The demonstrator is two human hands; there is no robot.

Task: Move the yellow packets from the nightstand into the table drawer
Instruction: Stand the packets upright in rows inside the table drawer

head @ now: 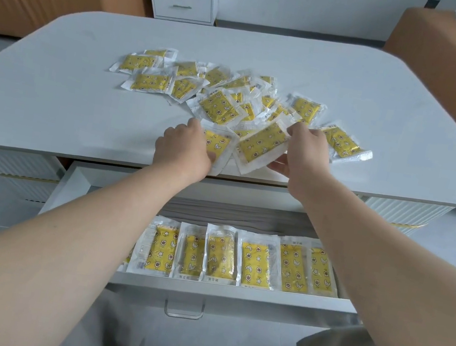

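One yellow packet point(218, 144) is pinched at its clear margin by the curled fingers of the left hand point(184, 147). A second packet point(261, 145) is clamped between thumb and fingers of the right hand point(304, 152). Both are held over the table point(84, 88)'s near edge. The packets are judged light, limp and slippery, best taken by the sealed rim. A loose heap point(220, 105) lies behind, and the open drawer point(231, 289) below already holds a row point(256, 265).

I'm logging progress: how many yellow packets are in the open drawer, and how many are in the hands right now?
Drawer packets, in the drawer: 6 plain; a seventh may hide at the row's left end
Left-hand packet, in the left hand: 1
Right-hand packet, in the right hand: 1
Total: 8; the table pile overlaps too much to count
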